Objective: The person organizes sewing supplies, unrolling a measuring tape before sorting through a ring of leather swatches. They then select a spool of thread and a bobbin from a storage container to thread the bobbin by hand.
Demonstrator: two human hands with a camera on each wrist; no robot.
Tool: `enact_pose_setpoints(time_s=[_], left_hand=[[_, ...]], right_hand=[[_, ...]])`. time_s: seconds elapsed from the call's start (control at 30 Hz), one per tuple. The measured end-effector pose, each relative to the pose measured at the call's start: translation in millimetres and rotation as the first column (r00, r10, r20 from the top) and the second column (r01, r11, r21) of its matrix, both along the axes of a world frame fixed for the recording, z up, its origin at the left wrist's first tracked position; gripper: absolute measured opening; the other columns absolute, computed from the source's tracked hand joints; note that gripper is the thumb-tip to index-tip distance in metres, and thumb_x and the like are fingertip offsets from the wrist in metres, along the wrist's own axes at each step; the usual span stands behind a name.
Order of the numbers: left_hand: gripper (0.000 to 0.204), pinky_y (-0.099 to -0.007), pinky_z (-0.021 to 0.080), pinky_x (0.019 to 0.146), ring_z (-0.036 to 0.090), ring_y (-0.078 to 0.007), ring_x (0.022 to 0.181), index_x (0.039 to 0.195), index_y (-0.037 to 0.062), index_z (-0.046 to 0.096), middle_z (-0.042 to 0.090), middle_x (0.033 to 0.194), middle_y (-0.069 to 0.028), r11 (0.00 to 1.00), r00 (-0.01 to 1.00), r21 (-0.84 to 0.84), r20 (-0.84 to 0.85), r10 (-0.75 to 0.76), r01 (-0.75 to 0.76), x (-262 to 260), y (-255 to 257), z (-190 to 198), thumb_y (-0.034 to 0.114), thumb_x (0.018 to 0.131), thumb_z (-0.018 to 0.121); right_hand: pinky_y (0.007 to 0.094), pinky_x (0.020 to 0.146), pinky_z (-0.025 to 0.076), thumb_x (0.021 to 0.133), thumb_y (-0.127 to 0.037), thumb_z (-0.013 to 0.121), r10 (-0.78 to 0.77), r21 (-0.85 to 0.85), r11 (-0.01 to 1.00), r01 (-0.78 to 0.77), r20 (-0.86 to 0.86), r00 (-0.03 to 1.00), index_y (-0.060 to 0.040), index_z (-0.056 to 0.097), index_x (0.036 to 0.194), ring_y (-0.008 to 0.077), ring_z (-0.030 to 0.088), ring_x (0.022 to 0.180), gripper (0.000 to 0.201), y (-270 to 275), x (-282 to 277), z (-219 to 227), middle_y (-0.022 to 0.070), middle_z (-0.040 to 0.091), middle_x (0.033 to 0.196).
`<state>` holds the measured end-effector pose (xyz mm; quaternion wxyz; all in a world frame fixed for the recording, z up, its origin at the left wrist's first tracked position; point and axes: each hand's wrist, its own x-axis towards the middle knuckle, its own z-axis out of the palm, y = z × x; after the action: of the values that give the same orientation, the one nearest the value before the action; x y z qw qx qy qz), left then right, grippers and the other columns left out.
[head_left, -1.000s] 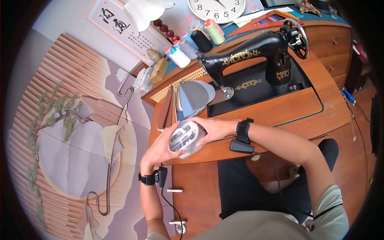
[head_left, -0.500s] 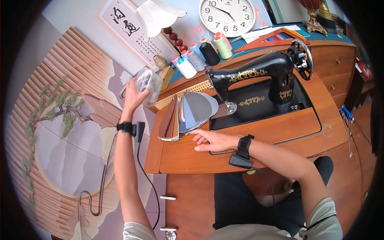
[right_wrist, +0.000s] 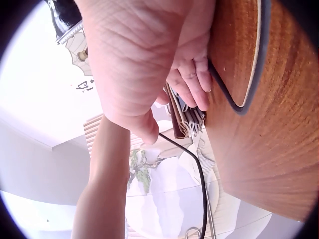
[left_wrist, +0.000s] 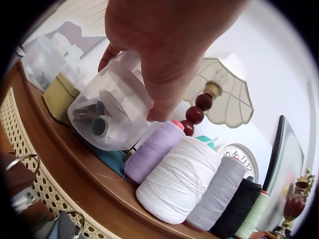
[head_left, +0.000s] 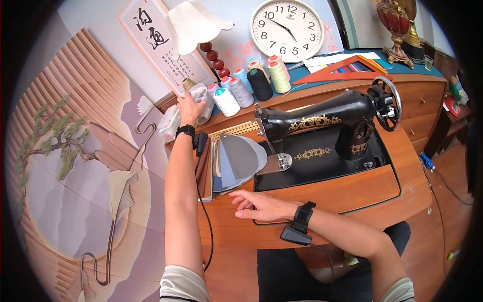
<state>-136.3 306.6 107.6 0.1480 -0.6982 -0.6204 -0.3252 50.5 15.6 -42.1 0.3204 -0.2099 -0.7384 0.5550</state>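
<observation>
At the far left of the room stands a painted screen (head_left: 75,176) showing a pine branch, and beside it, at the back of the sewing table, sits a clear plastic box (head_left: 168,123). Next to that, just beside a mustard-coloured block (left_wrist: 61,98), the person's left hand (head_left: 190,108) grasps a translucent container (left_wrist: 117,122) from above, thumb on one side and fingers on the other. The container is at the wooden ledge (left_wrist: 94,172), left of the thread cones (left_wrist: 177,179); I cannot tell whether its base bears on the ledge. Through its cloudy wall shows a small spool (left_wrist: 100,126) among other bits. I judge it light, thin-walled and slightly springy, more apt to flex than shatter, though its smooth sides could slip and loose contents could shift if it tips. A spread hold across the body, as here, looks best; squeezing hard might bow the walls. Further right and nearer the person, fabric swatches (head_left: 241,158) fan out on the table, and close to them the right hand (head_left: 261,205) holds nothing, its fingers relaxed. Rightmost is a black sewing machine (head_left: 322,121) with gold ornament.
</observation>
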Motion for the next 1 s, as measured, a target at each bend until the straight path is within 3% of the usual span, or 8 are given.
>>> enact_pose_setpoints(time_s=[0.07, 0.23, 0.33, 0.4, 0.47, 0.7, 0.8, 1.0], left_hand=[[0.074, -0.0458, 0.042, 0.095, 0.051, -0.0455, 0.108, 0.122, -0.0056, 0.050, 0.049, 0.115, -0.0361, 0.999, 0.999, 0.032, -0.051, -0.002, 0.003, 0, 14, -5, 0.037, 0.066, 0.072], [0.074, -0.0466, 0.040, 0.098, 0.047, -0.0448, 0.114, 0.125, -0.0011, 0.050, 0.048, 0.120, -0.0334, 0.992, 0.989, -0.081, -0.120, 0.084, -0.094, 3, 28, -18, 0.039, 0.067, 0.072], [0.072, -0.0521, 0.037, 0.100, 0.036, -0.0461, 0.125, 0.129, 0.0051, 0.047, 0.038, 0.133, -0.0293, 0.983, 0.998, -0.184, -0.058, -0.037, 0.026, -8, 28, -18, 0.035, 0.068, 0.072], [0.068, -0.0523, 0.037, 0.100, 0.037, -0.0452, 0.124, 0.129, 0.0091, 0.048, 0.038, 0.134, -0.0272, 0.993, 0.989, -0.043, -0.098, -0.113, 0.110, -17, 26, -23, 0.036, 0.071, 0.071], [0.066, -0.0537, 0.038, 0.098, 0.038, -0.0449, 0.123, 0.128, 0.0105, 0.048, 0.040, 0.131, -0.0265, 0.996, 0.987, -0.021, -0.134, -0.086, 0.084, -19, 11, -27, 0.038, 0.073, 0.071], [0.063, -0.0495, 0.041, 0.096, 0.048, -0.0435, 0.117, 0.130, 0.0117, 0.043, 0.042, 0.127, -0.0252, 0.982, 0.993, -0.191, -0.117, -0.026, 0.004, -10, -1, -27, 0.038, 0.079, 0.069], [0.063, -0.0493, 0.041, 0.097, 0.048, -0.0438, 0.116, 0.130, 0.0114, 0.043, 0.041, 0.128, -0.0243, 0.975, 0.994, -0.221, -0.106, -0.018, -0.006, -8, -3, -25, 0.038, 0.079, 0.069], [0.067, -0.0513, 0.042, 0.096, 0.050, -0.0448, 0.115, 0.135, 0.0117, 0.037, 0.037, 0.134, -0.0261, 0.967, 0.992, -0.255, -0.123, -0.009, -0.022, -8, -3, -23, 0.039, 0.081, 0.067]], right_hand=[[0.0366, 0.097, 0.045, 0.093, -0.038, 0.056, 0.001, 0.001, 1.000, -0.001, 0.002, 1.000, -0.0006, 0.029, 0.139, 0.0278, 0.056, 0.114, 0.065, 0, 0, 1, 0.0251, 0.047, 0.130], [0.0356, 0.095, 0.046, 0.094, -0.035, 0.055, -0.014, -0.003, 1.000, 0.014, -0.001, 1.000, -0.0026, 0.030, 0.139, 0.0258, 0.057, 0.111, 0.061, 0, 1, -1, 0.0226, 0.049, 0.128], [0.0366, 0.095, 0.047, 0.093, -0.038, 0.055, -0.008, -0.003, 1.000, 0.008, -0.006, 1.000, -0.0019, 0.031, 0.138, 0.0278, 0.057, 0.111, 0.062, 2, 0, -2, 0.0246, 0.048, 0.129], [0.0366, 0.094, 0.047, 0.093, -0.038, 0.056, -0.002, 0.010, 1.000, 0.002, -0.003, 1.000, -0.0020, 0.032, 0.138, 0.0278, 0.058, 0.110, 0.062, 2, 0, -1, 0.0244, 0.048, 0.129], [0.0368, 0.093, 0.047, 0.093, -0.038, 0.056, -0.019, -0.012, 1.000, 0.019, 0.020, 1.000, -0.0020, 0.032, 0.137, 0.0276, 0.058, 0.110, 0.062, 2, 1, 2, 0.0229, 0.049, 0.129], [0.0319, 0.087, 0.048, 0.095, -0.024, 0.055, -0.028, -0.024, 0.999, 0.028, -0.014, 1.000, -0.0026, 0.037, 0.135, 0.0176, 0.059, 0.102, 0.049, 3, -2, -4, 0.0145, 0.054, 0.125], [0.0350, 0.088, 0.048, 0.094, -0.032, 0.057, -0.033, -0.037, 0.999, 0.033, -0.010, 0.999, -0.0004, 0.038, 0.134, 0.0233, 0.059, 0.105, 0.055, 6, 0, -2, 0.0180, 0.054, 0.125], [0.0337, 0.087, 0.048, 0.094, -0.030, 0.057, -0.038, -0.025, 0.999, 0.038, -0.007, 0.999, 0.0003, 0.042, 0.131, 0.0197, 0.059, 0.104, 0.050, 6, 0, -1, 0.0154, 0.056, 0.123]])
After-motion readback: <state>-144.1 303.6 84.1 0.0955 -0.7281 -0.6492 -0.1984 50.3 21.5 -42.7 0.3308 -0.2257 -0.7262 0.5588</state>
